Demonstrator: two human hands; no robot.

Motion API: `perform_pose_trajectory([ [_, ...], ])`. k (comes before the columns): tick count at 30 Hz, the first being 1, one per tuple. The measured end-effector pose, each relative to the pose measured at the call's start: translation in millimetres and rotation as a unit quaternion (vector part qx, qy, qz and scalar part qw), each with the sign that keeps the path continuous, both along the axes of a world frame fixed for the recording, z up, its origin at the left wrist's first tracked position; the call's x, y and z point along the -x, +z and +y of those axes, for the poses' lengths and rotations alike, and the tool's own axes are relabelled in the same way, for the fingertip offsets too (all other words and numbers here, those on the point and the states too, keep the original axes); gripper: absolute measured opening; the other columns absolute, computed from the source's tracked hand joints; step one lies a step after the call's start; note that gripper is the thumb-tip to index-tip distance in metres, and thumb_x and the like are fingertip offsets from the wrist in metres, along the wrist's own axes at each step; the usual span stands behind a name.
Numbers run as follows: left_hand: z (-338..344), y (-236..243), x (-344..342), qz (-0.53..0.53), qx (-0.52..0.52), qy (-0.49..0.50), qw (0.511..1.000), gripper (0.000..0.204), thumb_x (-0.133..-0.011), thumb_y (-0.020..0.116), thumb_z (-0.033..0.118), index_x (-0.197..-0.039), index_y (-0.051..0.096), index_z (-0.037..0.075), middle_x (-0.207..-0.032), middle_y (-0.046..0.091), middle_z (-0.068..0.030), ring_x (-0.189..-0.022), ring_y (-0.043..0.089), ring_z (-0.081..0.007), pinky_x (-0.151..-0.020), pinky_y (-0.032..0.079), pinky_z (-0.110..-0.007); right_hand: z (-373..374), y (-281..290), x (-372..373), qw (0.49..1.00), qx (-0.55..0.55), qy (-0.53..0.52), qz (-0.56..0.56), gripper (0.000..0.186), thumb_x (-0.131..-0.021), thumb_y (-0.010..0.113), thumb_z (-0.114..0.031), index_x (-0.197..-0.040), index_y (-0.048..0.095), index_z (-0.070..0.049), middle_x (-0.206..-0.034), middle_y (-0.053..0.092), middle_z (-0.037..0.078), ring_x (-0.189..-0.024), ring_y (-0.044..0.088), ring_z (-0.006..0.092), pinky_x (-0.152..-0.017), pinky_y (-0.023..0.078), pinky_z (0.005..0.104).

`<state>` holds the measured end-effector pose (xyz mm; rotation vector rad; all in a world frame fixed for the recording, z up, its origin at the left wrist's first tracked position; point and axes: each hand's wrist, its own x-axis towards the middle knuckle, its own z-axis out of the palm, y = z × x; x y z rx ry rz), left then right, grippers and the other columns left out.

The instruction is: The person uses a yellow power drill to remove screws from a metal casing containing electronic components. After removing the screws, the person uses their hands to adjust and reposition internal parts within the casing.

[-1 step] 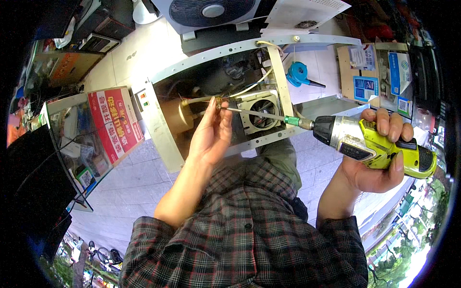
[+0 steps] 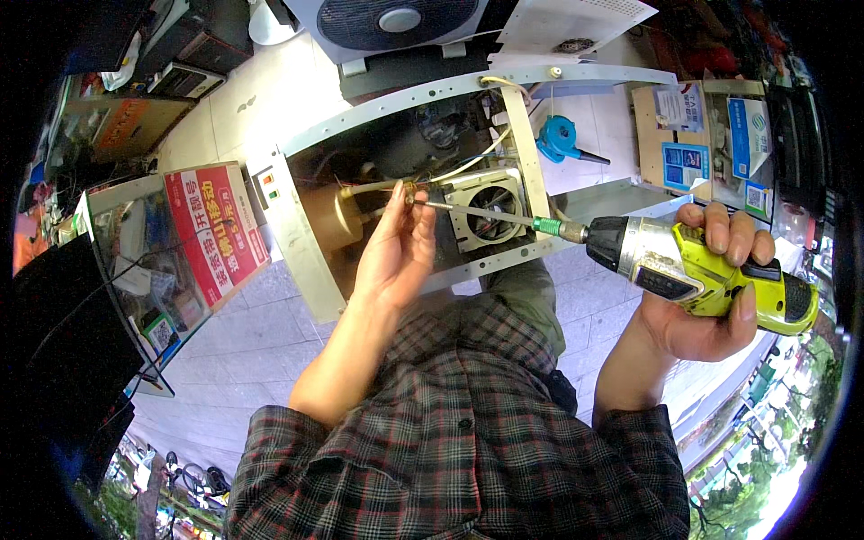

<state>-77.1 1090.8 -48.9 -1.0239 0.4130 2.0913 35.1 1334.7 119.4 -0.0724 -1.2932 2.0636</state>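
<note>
My right hand (image 2: 711,288) is wrapped round the grip of a yellow-green cordless drill (image 2: 697,270) with a black chuck, which points left. From its green-collared holder a long screwdriver bit (image 2: 490,216) reaches to the fingers of my left hand (image 2: 400,247). Those fingers are closed on a small brass-coloured fitting (image 2: 411,191) at the bit's tip; the fingers partly hide it. Both lie over an open metal appliance housing (image 2: 310,274). Inside it are a beige cylindrical part (image 2: 333,216), a pale hose (image 2: 369,188) and a square cooling fan (image 2: 490,211).
A blue blower (image 2: 560,139) stands on the floor right of the housing. Glass display cases flank me, one with a red sign (image 2: 216,229), the other with blue stickers (image 2: 686,165). A large fan unit (image 2: 396,22) and a perforated metal panel (image 2: 567,27) are beyond.
</note>
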Motion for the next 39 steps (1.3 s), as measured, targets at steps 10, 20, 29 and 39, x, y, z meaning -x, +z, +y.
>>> perform_pose_trajectory([
  [10,11.6,4.8,-7.6,0.012,0.039,0.012,0.999,0.018,-0.097,0.069,0.024,-0.102,0.066,0.007,-0.093,0.07,-0.0046,-0.077,0.069,-0.0134,-0.063,0.061,-0.019,3.2,-6.0,-6.2,0.998,-0.051,0.006,0.018,0.037,-0.085,0.063,-0.03,-0.116,0.051,-0.013,-0.101,0.053,0.005,-0.105,0.055,0.0249,-0.112,0.037,0.0515],
  [20,21.2,8.2,7.0,0.19,0.112,-0.108,0.969,0.047,-0.102,0.056,0.048,-0.117,0.062,0.004,-0.096,0.069,-0.0096,-0.079,0.068,-0.0169,-0.067,0.057,-0.024,24.3,-30.8,-12.4,0.99,0.116,-0.085,0.007,0.034,-0.089,0.059,-0.025,-0.117,0.052,-0.009,-0.106,0.054,0.01,-0.111,0.055,0.0297,-0.117,0.032,0.0585],
  [29,63.1,-50.6,79.7,0.537,0.569,-0.385,0.49,0.042,-0.092,0.069,0.032,-0.119,0.066,0.0,-0.081,0.07,-0.018,-0.081,0.071,-0.03,-0.075,0.055,-0.043,41.3,-14.4,-14.3,0.986,0.073,-0.152,-0.012,0.029,-0.088,0.058,-0.023,-0.113,0.052,-0.008,-0.103,0.054,0.01,-0.109,0.054,0.0292,-0.118,0.031,0.0583],
  [39,82.9,-75.4,99.2,0.523,0.604,-0.431,0.419,0.054,-0.084,0.075,0.045,-0.117,0.072,0.002,-0.1,0.073,-0.0247,-0.1,0.07,-0.0392,-0.088,0.054,-0.045,47.4,-21.2,-20.1,0.991,0.087,-0.1,0.007,0.03,-0.09,0.057,-0.023,-0.115,0.055,-0.007,-0.105,0.055,0.011,-0.111,0.054,0.0299,-0.118,0.031,0.0585],
])
